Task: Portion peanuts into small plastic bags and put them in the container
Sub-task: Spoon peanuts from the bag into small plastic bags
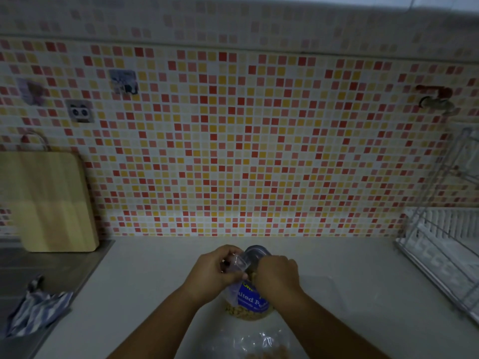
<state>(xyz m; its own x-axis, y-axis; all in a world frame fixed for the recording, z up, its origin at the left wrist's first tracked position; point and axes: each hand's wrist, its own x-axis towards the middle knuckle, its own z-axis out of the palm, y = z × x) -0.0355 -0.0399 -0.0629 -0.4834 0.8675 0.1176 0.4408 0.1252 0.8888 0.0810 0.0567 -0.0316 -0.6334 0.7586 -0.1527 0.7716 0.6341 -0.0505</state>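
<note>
Low in the centre of the frame, the left hand (215,268) pinches a small clear plastic bag (239,264) just above the peanut jar (250,301), whose blue label faces the camera. The right hand (277,273) is curled with its fingertips turned down against the bag; what they grip I cannot tell. A dark container (258,251) sits just behind the hands on the pale counter (155,281). At the bottom edge lies a larger clear bag (259,343). A wooden cutting board (51,200) leans at left, a striped cloth (39,309) lies below it, and a dish rack (445,242) stands at right.
</note>
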